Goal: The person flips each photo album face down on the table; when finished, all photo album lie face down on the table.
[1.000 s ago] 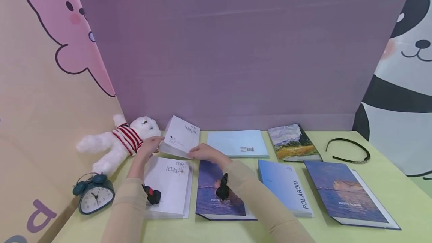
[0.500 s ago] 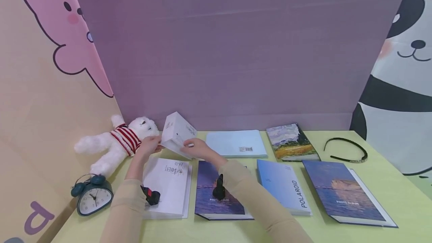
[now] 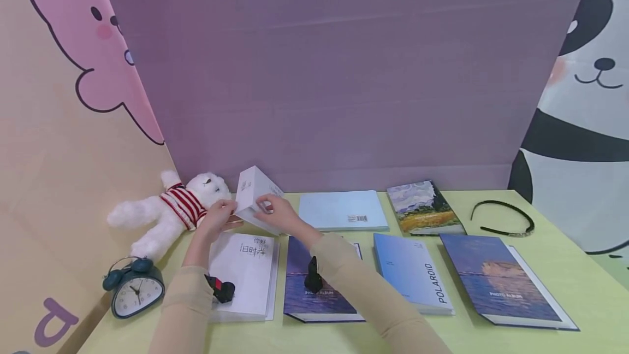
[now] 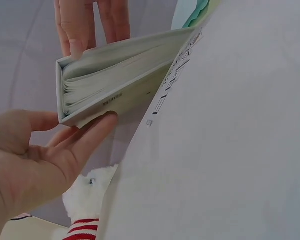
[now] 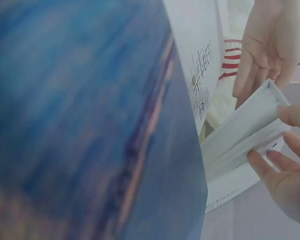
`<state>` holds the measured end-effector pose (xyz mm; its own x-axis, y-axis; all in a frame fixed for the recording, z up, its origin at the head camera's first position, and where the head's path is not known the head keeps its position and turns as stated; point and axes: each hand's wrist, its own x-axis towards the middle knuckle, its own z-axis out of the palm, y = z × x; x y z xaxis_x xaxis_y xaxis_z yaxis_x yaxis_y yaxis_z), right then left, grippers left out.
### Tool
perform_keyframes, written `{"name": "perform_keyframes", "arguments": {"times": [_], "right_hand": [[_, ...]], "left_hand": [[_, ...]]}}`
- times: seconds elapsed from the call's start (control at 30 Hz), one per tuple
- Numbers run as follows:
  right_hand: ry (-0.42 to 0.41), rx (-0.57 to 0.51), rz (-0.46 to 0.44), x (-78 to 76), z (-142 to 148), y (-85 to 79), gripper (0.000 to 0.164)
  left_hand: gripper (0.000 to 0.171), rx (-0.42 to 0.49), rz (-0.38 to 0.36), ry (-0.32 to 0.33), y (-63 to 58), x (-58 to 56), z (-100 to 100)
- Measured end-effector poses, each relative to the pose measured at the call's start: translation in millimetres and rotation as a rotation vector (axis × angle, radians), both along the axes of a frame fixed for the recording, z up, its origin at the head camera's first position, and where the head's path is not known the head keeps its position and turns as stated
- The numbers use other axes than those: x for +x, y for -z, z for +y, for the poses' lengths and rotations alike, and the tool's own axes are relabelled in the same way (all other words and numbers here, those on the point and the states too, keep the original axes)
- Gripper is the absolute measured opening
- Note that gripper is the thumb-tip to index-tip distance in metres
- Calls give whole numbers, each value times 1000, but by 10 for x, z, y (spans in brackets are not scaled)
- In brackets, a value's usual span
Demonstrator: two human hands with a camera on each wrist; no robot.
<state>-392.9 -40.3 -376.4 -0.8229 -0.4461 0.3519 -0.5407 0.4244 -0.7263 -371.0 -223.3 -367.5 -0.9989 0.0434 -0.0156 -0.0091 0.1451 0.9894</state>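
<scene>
A small white photo album [image 3: 247,186] is held tilted at the back left of the table, its pages slightly fanned in the left wrist view. My left hand [image 3: 218,218] grips its left end, with the thumb at the spine corner and the fingers [image 4: 96,134] under the cover. From the right, my right hand [image 3: 279,215] pinches the album's near edge. In the right wrist view its thumb and fingers [image 5: 262,167] lie about the cover and the page edges. Just in front lies a larger white album [image 3: 243,283] with printed characters.
A white plush toy [image 3: 184,206] in a striped shirt lies left, behind an alarm clock [image 3: 137,291]. A purple photo album [image 3: 314,283], a blue Polaroid album [image 3: 413,272] and another purple album [image 3: 503,283] fill the front. Behind are a pale blue album [image 3: 339,209], a painted-cover album [image 3: 425,206] and a headband [image 3: 528,220].
The small album has turned so that its spine faces more toward me. My right hand has shifted left and slightly up along it; the left hand stays at its left end.
</scene>
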Motion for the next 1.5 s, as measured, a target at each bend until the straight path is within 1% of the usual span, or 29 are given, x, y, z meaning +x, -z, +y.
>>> {"name": "perform_keyframes", "arguments": {"times": [0.07,0.1,0.2,0.3,0.33,0.37,0.47,0.53,0.73,0.83,1.03,1.13,1.23,1.4,1.5], "right_hand": [[-24,-20,15,-26,12,13,43],[-47,-37,51,-113,13,76,45],[-58,-62,53,-144,19,62,51],[-24,-88,4,-130,11,1,57],[3,-84,-36,-53,12,-78,59],[19,-82,-44,-47,10,-95,61],[49,-74,-54,-38,20,-137,63],[51,-64,-45,-37,44,-150,62],[40,-86,-36,7,145,-185,53],[50,-103,-42,42,197,-203,51],[87,-118,-45,71,296,-205,50],[98,-149,-80,54,337,-187,47],[102,-199,-110,40,371,-158,44],[110,-284,-132,57,432,-100,39],[113,-342,-166,64,468,-65,36]], "left_hand": [[34,21,14,-5,-3,-8,4],[33,32,20,-9,-6,-11,7],[32,69,31,-13,-18,-24,17],[29,96,30,-40,-39,-21,42],[30,95,33,-42,-48,-16,49],[30,93,38,-46,-56,-12,58],[31,81,48,-59,-82,-1,86],[32,79,53,-56,-91,3,106],[35,105,47,-51,-75,-14,192],[39,102,42,-28,-71,-28,255],[45,41,30,86,-65,-40,333],[47,4,36,143,-62,-41,351],[47,-29,37,175,-44,-34,370],[47,-74,43,197,-14,-27,403],[47,-108,50,224,-14,-18,413]]}}
